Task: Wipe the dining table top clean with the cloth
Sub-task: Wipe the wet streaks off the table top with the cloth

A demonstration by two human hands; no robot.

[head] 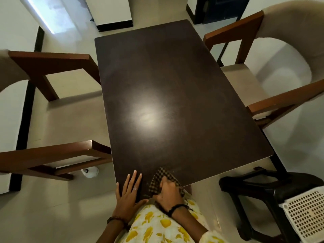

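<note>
The dark brown dining table top [166, 88] fills the middle of the head view, with a bright light reflection near its centre. A brown checked cloth [160, 176] lies bunched at the table's near edge. My right hand [168, 192] is shut on the cloth and presses it against the near edge. My left hand [129, 192] rests flat on the table top just left of the cloth, fingers spread, a ring on one finger. Both wrists wear dark bead bracelets.
A wooden armchair with beige cushion [57, 109] stands against the left side, another [273, 76] at the right. A black plastic stool [254, 192] and a white perforated basket [305, 214] sit at the near right. A small white object [90, 171] lies on the floor.
</note>
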